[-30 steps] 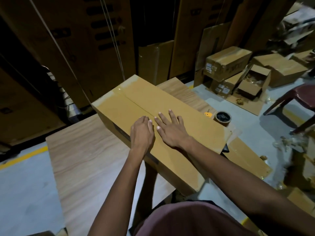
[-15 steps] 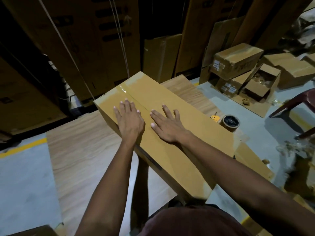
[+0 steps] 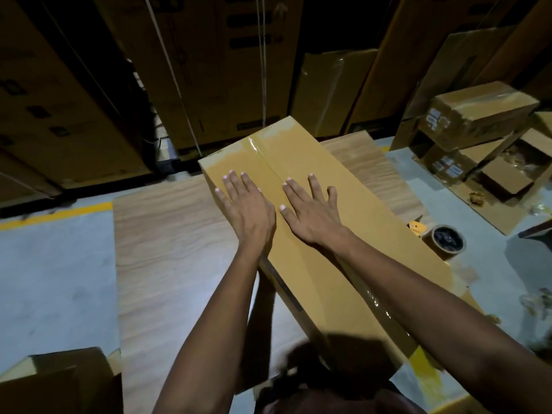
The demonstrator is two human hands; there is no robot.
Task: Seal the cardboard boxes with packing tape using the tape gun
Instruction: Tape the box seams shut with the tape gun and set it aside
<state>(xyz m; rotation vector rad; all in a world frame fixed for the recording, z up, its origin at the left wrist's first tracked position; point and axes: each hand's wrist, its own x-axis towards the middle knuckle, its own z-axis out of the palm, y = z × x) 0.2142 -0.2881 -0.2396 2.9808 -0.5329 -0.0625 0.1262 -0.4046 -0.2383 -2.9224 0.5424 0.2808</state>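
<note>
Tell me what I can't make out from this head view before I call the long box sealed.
- Long box, near end: the forearms and a dark blurred shape cover it, so the tape there is unclear.
- Centre seam between left hand and right hand: partly covered by both.
- Tape gun: mostly behind the box; only the roll and a yellow part show.
- Labels on the stacked boxes: too small and dim to read.

The single head camera looks forward and steeply down, close above the long cardboard box [image 3: 328, 234] on the table [image 3: 167, 249]
</note>
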